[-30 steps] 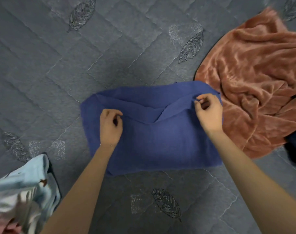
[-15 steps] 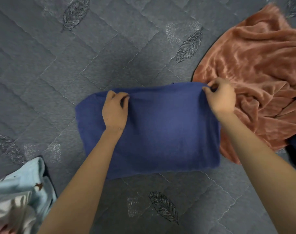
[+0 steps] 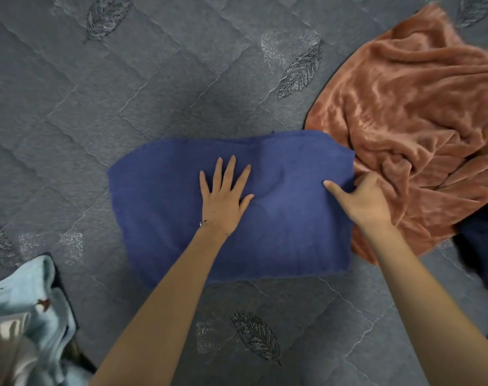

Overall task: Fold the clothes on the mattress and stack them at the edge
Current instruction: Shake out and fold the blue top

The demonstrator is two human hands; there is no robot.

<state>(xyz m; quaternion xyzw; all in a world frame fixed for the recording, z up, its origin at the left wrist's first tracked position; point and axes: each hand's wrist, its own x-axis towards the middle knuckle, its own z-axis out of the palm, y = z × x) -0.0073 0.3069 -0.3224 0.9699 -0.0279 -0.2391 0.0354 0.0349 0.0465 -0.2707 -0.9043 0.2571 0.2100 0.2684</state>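
Head view, one entry per item, places given from the blue cloth.

1. Blue cloth [image 3: 293,232]: folded to a rough rectangle and lying flat on the mattress [image 3: 125,107], at the middle of the view. The top edge is slightly uneven, with a soft crease near the centre.

2. Left hand [image 3: 223,201]: palm down on the cloth, just left of its centre. The fingers are straight and spread, pressing the fabric flat.

3. Right hand [image 3: 362,201]: at the cloth's right edge. The thumb lies stretched out on top of the cloth and the fingers are curled at the edge, gripping it.

4. Rust-orange garment [image 3: 418,135]: a plush, crumpled heap to the right of the cloth and touching its right edge. It extends up and to the right.

5. Dark fabric [image 3: 482,246]: to the right of the cloth, beyond the orange heap. Only part of it is in view, and its kind cannot be told.

6. Pale blue patterned garment [image 3: 20,302]: bunched below and to the left of the cloth, well apart from it.

7. Mattress surface: grey and quilted, with stitched leaf motifs above, below and to the left of the cloth.
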